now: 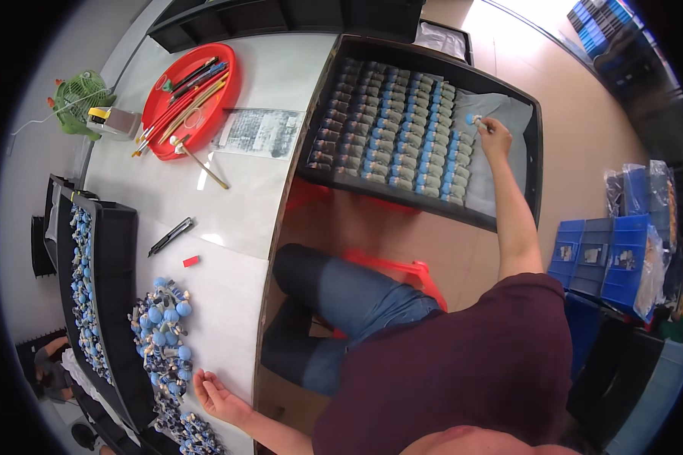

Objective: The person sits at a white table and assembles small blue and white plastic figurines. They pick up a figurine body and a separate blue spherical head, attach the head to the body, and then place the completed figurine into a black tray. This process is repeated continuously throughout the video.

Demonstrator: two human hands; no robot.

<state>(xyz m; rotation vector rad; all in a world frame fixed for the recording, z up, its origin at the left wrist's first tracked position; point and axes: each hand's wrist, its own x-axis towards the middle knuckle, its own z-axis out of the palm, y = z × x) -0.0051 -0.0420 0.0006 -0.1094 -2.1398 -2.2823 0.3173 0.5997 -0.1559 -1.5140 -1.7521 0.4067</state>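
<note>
Blue-headed figurine [473, 120]: showing at the upper right of the frame
Right hand [496, 138]: pinching it over the black tray [536, 144]
Left hand [221, 398]: resting half-open beside the figurine pile [162, 332], lower left
Red dish [234, 80]: holding brushes [196, 105], upper left

Your table [254, 216] is pale and shiny, with a white sheet [231, 303] over its lower part. On that sheet you have a messy pile of little blue and dark figures [155, 314] and a small red block [191, 261]. A black pen [171, 236] lies near the block. Farther up sits your round red tray [232, 68]. One wooden stick [206, 165] has its pale end at the tray's edge, and a flat printed sheet [259, 134] lies just beside it. A long black bin [121, 303] stands left of your pile.
</note>
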